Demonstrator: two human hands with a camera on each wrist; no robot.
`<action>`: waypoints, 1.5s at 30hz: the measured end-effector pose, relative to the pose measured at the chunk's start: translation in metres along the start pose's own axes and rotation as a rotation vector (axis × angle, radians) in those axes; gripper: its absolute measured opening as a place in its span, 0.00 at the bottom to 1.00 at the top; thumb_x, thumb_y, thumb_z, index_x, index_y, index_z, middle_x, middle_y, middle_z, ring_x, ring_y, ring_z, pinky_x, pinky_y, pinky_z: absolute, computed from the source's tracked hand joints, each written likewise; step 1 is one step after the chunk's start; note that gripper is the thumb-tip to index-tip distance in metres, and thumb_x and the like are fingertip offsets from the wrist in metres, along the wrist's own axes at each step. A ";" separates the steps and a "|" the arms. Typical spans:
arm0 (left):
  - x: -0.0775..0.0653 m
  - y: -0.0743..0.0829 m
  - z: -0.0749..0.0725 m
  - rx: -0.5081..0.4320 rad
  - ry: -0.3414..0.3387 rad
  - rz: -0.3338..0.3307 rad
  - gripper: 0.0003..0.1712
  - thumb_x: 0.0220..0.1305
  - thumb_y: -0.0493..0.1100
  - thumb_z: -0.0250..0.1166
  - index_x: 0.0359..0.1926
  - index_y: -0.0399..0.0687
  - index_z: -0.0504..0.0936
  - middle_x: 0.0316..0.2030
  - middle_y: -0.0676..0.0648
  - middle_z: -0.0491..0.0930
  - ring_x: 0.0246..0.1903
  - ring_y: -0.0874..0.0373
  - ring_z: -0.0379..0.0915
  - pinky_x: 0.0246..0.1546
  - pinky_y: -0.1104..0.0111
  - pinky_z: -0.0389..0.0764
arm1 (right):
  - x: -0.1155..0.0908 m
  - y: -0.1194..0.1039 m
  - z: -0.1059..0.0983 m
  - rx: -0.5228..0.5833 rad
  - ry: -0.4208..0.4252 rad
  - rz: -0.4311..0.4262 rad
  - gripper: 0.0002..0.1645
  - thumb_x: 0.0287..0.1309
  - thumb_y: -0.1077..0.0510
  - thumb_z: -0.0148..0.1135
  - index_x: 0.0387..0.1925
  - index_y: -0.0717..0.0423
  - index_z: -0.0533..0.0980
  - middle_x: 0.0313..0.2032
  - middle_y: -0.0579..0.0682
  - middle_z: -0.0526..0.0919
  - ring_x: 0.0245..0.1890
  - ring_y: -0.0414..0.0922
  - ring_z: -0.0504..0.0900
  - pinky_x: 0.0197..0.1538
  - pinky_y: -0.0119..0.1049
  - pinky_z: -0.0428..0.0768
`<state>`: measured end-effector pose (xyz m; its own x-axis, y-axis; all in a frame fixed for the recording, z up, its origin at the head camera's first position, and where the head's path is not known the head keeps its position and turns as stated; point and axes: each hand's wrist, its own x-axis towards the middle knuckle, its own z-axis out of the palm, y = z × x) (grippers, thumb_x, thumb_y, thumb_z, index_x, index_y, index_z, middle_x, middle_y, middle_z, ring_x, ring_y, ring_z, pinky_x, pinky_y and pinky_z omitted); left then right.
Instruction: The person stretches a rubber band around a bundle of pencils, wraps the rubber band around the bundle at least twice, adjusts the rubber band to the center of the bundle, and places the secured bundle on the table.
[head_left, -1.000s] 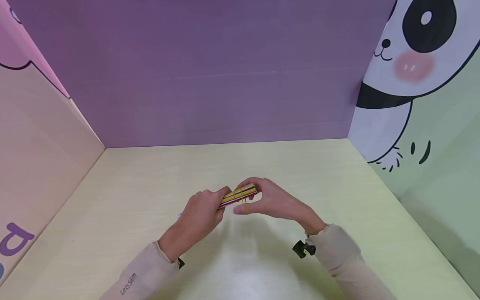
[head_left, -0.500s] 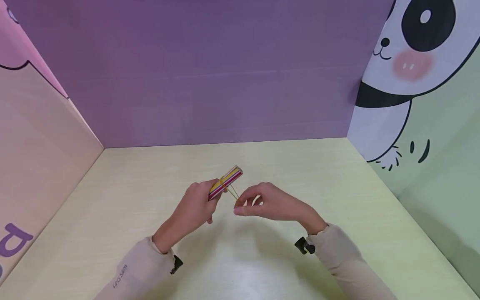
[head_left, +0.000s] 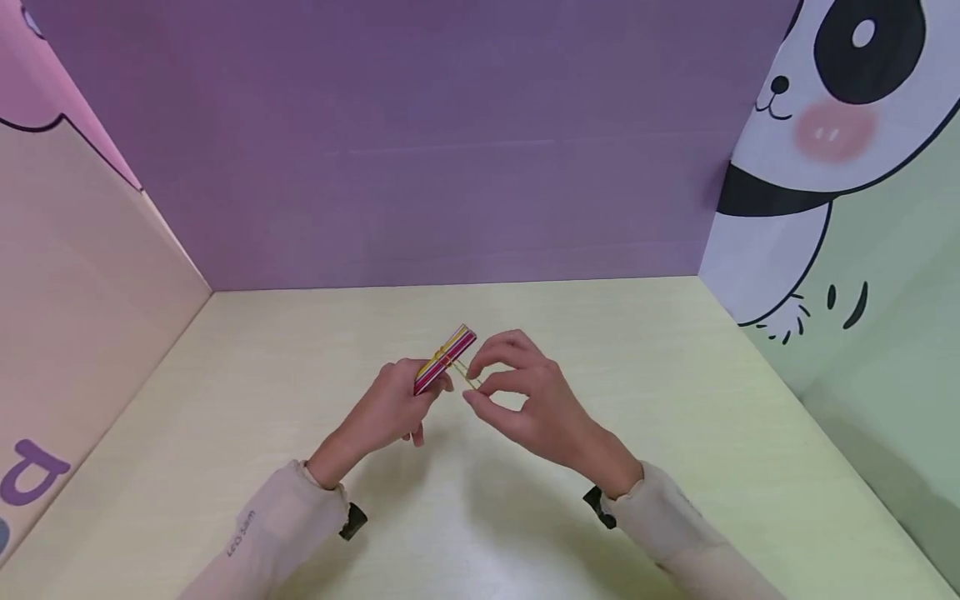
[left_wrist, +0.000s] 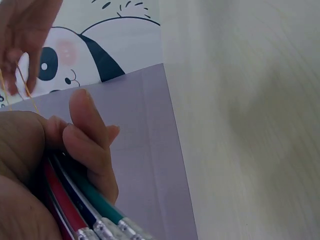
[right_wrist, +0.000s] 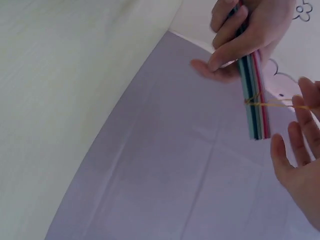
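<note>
My left hand (head_left: 386, 408) grips a bundle of striped pencils (head_left: 447, 357), tilted up to the right above the table. Silver ends of the pencils (left_wrist: 102, 227) show below the palm in the left wrist view. A yellow rubber band (right_wrist: 267, 104) goes round the bundle near its far end, and a stretched loop of it runs out to the right. My right hand (head_left: 536, 404) pinches that loop between thumb and finger, just right of the pencils, with its other fingers bent loosely. The far ends of the pencils (right_wrist: 256, 122) point free of both hands.
The pale wooden table (head_left: 300, 350) lies beneath both hands. A purple panel (head_left: 450, 167) closes the back. On the right stands a green wall with a panda drawing (head_left: 772, 250), on the left a pinkish wall (head_left: 82, 275).
The bundle has swung to a steeper tilt and shifted left. My right hand has drawn away from the pencils, stretching the rubber band's loop, and has lately risen slightly.
</note>
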<state>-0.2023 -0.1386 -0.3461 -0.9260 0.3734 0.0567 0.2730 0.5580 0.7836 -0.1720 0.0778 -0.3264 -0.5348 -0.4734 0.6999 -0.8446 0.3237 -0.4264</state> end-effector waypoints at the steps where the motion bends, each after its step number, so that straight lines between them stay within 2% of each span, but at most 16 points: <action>1: 0.000 0.000 -0.001 0.000 0.001 0.001 0.10 0.71 0.33 0.52 0.41 0.38 0.82 0.15 0.43 0.72 0.07 0.54 0.75 0.11 0.64 0.75 | 0.001 -0.003 0.001 0.018 0.008 -0.056 0.12 0.55 0.67 0.68 0.19 0.53 0.81 0.33 0.43 0.82 0.48 0.43 0.77 0.52 0.37 0.79; 3: 0.001 0.001 -0.002 -0.009 0.003 -0.003 0.10 0.71 0.32 0.53 0.40 0.38 0.82 0.16 0.42 0.72 0.07 0.54 0.75 0.11 0.65 0.75 | 0.001 -0.007 0.004 0.069 -0.012 -0.137 0.16 0.55 0.69 0.65 0.17 0.53 0.77 0.26 0.43 0.80 0.40 0.40 0.79 0.56 0.39 0.79; 5: 0.001 0.001 -0.002 -0.017 -0.005 -0.005 0.09 0.71 0.33 0.54 0.40 0.39 0.82 0.17 0.44 0.72 0.08 0.52 0.75 0.11 0.65 0.75 | 0.000 -0.010 0.006 0.112 -0.052 -0.161 0.20 0.56 0.71 0.63 0.14 0.52 0.71 0.19 0.41 0.73 0.29 0.35 0.76 0.58 0.39 0.78; 8: -0.001 0.004 0.000 -0.039 -0.048 0.001 0.10 0.71 0.32 0.54 0.39 0.39 0.82 0.18 0.44 0.72 0.09 0.47 0.76 0.11 0.65 0.75 | -0.003 -0.010 0.009 0.130 -0.089 -0.114 0.25 0.58 0.70 0.61 0.13 0.51 0.62 0.14 0.40 0.63 0.20 0.30 0.63 0.42 0.26 0.78; 11: -0.003 0.008 0.003 -0.052 -0.080 0.014 0.10 0.70 0.32 0.53 0.38 0.41 0.82 0.17 0.44 0.72 0.11 0.42 0.77 0.11 0.62 0.76 | -0.007 -0.009 0.010 0.117 -0.098 -0.023 0.25 0.62 0.66 0.60 0.15 0.50 0.60 0.14 0.39 0.58 0.18 0.29 0.55 0.25 0.21 0.62; 13: -0.005 0.011 0.003 -0.050 -0.084 0.020 0.10 0.71 0.33 0.53 0.37 0.43 0.81 0.16 0.44 0.70 0.12 0.40 0.78 0.11 0.62 0.76 | -0.008 -0.007 0.010 0.114 -0.110 0.030 0.23 0.66 0.63 0.58 0.18 0.50 0.60 0.15 0.39 0.58 0.18 0.30 0.54 0.23 0.23 0.55; 17: -0.007 0.013 -0.001 -0.029 -0.070 0.015 0.08 0.72 0.35 0.56 0.36 0.44 0.81 0.14 0.45 0.69 0.12 0.42 0.78 0.12 0.62 0.77 | -0.008 -0.001 0.012 0.122 -0.168 0.121 0.16 0.72 0.58 0.54 0.25 0.49 0.65 0.16 0.37 0.60 0.18 0.31 0.56 0.23 0.26 0.58; 21: -0.010 0.013 -0.009 -0.017 -0.033 0.017 0.08 0.70 0.32 0.56 0.39 0.40 0.81 0.15 0.45 0.69 0.10 0.46 0.77 0.12 0.62 0.78 | -0.008 0.008 0.015 0.102 -0.277 0.216 0.11 0.75 0.53 0.52 0.33 0.49 0.73 0.16 0.37 0.59 0.18 0.32 0.56 0.25 0.28 0.61; 25: -0.012 0.010 -0.013 -0.015 -0.027 0.021 0.10 0.69 0.31 0.53 0.40 0.39 0.82 0.16 0.44 0.70 0.10 0.46 0.77 0.13 0.61 0.78 | -0.008 0.010 0.019 0.032 -0.340 0.201 0.12 0.75 0.53 0.52 0.37 0.47 0.80 0.18 0.37 0.61 0.21 0.33 0.59 0.27 0.27 0.65; 30: -0.010 0.005 -0.013 -0.033 -0.030 0.008 0.10 0.71 0.32 0.53 0.40 0.40 0.82 0.14 0.44 0.69 0.12 0.41 0.78 0.14 0.62 0.79 | -0.008 0.002 0.019 -0.079 -0.246 0.111 0.10 0.72 0.57 0.55 0.40 0.51 0.83 0.26 0.39 0.68 0.25 0.34 0.65 0.29 0.26 0.70; 33: -0.008 0.003 -0.013 -0.047 -0.031 0.026 0.09 0.71 0.32 0.54 0.42 0.39 0.81 0.15 0.44 0.70 0.12 0.40 0.78 0.13 0.61 0.79 | -0.007 -0.001 0.017 -0.056 -0.192 0.110 0.16 0.70 0.60 0.56 0.57 0.53 0.76 0.30 0.40 0.72 0.22 0.34 0.66 0.27 0.25 0.71; 35: -0.007 0.003 -0.014 -0.055 -0.036 0.047 0.08 0.71 0.32 0.55 0.42 0.39 0.81 0.15 0.44 0.71 0.12 0.41 0.77 0.13 0.60 0.79 | -0.007 -0.003 0.016 -0.032 -0.169 0.107 0.21 0.69 0.62 0.56 0.62 0.53 0.72 0.32 0.40 0.73 0.21 0.33 0.66 0.26 0.25 0.71; 37: -0.007 0.003 -0.015 -0.058 -0.039 0.062 0.08 0.71 0.32 0.55 0.41 0.40 0.81 0.15 0.44 0.71 0.12 0.40 0.77 0.12 0.60 0.78 | -0.007 -0.005 0.016 -0.016 -0.142 0.095 0.20 0.67 0.63 0.57 0.59 0.52 0.73 0.33 0.40 0.73 0.19 0.32 0.65 0.24 0.24 0.70; 39: -0.007 0.004 -0.015 -0.053 -0.036 0.073 0.08 0.71 0.32 0.55 0.41 0.40 0.81 0.17 0.44 0.72 0.11 0.43 0.77 0.12 0.61 0.78 | -0.008 -0.004 0.017 -0.007 -0.103 0.080 0.13 0.66 0.65 0.57 0.50 0.54 0.78 0.32 0.41 0.73 0.21 0.32 0.65 0.25 0.25 0.70; 42: -0.009 0.009 -0.014 -0.027 -0.001 0.103 0.08 0.71 0.32 0.56 0.42 0.40 0.81 0.23 0.45 0.77 0.09 0.49 0.76 0.12 0.63 0.77 | -0.010 0.002 0.019 0.081 -0.009 0.179 0.09 0.66 0.67 0.55 0.42 0.57 0.80 0.29 0.44 0.74 0.20 0.35 0.68 0.24 0.27 0.71; 45: -0.014 0.015 -0.009 0.056 0.038 0.162 0.06 0.71 0.33 0.58 0.45 0.41 0.80 0.27 0.47 0.79 0.08 0.58 0.74 0.13 0.66 0.76 | -0.009 0.010 0.018 0.260 0.084 0.400 0.11 0.67 0.68 0.53 0.41 0.59 0.82 0.24 0.49 0.75 0.16 0.39 0.67 0.20 0.29 0.69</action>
<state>-0.1876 -0.1419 -0.3291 -0.8777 0.4340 0.2033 0.4323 0.5339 0.7266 -0.1764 0.0705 -0.3478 -0.8242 -0.2823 0.4910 -0.5570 0.2467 -0.7931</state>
